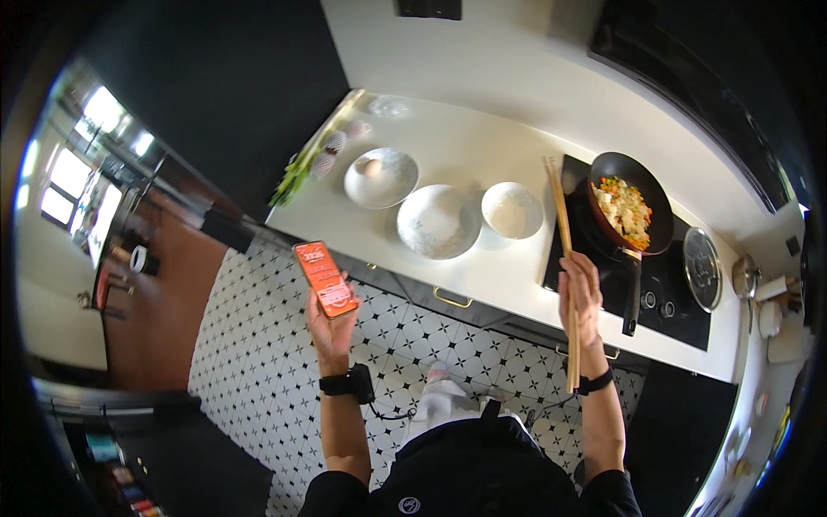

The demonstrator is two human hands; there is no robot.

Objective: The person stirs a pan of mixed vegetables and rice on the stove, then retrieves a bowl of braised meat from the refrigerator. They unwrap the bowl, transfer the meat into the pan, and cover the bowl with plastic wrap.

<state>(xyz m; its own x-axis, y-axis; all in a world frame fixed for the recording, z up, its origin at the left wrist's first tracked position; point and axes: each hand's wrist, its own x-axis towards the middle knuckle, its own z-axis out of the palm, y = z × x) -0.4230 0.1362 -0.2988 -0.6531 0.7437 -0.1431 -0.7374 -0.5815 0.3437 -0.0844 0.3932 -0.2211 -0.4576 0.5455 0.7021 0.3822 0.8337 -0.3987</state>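
My left hand [334, 323] is wrapped round a phone [324, 277] with a lit orange-red screen, held over the tiled floor in front of the counter. In my right hand [582, 291] is a pair of long wooden chopsticks [562, 211], tips pointing away toward the wall beside the cooktop. A dark frying pan [660, 233] with a black handle sits on the black cooktop [607, 289]. It holds diced food [622, 211], pale chunks with orange and green bits. The chopstick tips are apart from the pan.
On the white counter [362, 233] stand a bowl [401, 191] with an egg [371, 168], a larger bowl [439, 222] and a small bowl [512, 211]. Green onions [301, 168] lie at the left end. A glass lid [702, 269] rests right of the pan; its handle [632, 297] overhangs toward me.
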